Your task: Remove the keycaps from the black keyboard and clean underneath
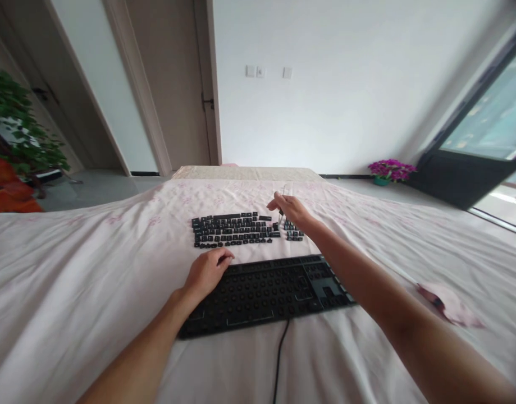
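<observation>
A black keyboard (258, 292) stripped of most keycaps lies across the cloth in front of me, its cable (280, 353) running towards me. My left hand (209, 272) is at its far left edge, fingers curled and closed against it. Beyond the keyboard, loose black keycaps (234, 230) are laid out in rows, with a smaller group of keycaps (295, 234) at the right. Above the right end of these rows, my right hand (292, 209) is closed around a thin wire tool (281, 216) that looks like a keycap puller. Its lower end is close to the keycaps; contact cannot be made out.
A pale floral cloth (114, 269) covers the broad surface. A pink cloth-like item (451, 306) lies at the right. Farther off are a pot of magenta flowers (391, 170), a green plant (19, 123), a door (173, 78) and a white wall (325, 112).
</observation>
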Available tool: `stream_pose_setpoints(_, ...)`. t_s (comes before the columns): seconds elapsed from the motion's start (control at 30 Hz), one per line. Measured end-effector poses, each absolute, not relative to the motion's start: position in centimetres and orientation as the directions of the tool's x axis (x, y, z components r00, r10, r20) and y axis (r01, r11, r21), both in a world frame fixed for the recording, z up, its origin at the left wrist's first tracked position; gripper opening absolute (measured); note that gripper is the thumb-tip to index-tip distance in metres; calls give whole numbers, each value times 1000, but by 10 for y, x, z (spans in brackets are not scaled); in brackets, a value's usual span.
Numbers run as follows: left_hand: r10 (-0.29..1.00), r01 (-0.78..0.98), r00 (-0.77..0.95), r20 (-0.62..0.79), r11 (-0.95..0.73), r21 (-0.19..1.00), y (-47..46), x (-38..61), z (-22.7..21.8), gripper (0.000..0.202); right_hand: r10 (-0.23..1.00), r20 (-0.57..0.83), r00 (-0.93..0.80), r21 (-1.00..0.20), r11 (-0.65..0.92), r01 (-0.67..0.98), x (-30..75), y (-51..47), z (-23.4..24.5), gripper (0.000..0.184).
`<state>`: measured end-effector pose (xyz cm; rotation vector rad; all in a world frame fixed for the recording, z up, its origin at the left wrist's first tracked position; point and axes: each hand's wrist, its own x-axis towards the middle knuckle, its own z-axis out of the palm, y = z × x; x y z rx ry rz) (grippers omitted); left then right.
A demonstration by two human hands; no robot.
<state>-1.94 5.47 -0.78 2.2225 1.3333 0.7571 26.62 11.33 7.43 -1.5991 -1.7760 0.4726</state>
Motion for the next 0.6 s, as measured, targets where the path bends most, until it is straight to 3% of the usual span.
stream_pose_setpoints(0.17,829,649,458,321,-559,517,40,-7,5,19,973,232,0,-763,182,620,283,0,81,61)
stream_pose_setpoints(0.37,763,547,577,292,-626,556,1,35,26,13,985,76,152,-907,5,422,288,-85,62,47)
stream_pose_setpoints(0.6,697,465,683,218,-645,606,-32,85,15,14,973,106,205,-906,10,423,282,-106,46,43)
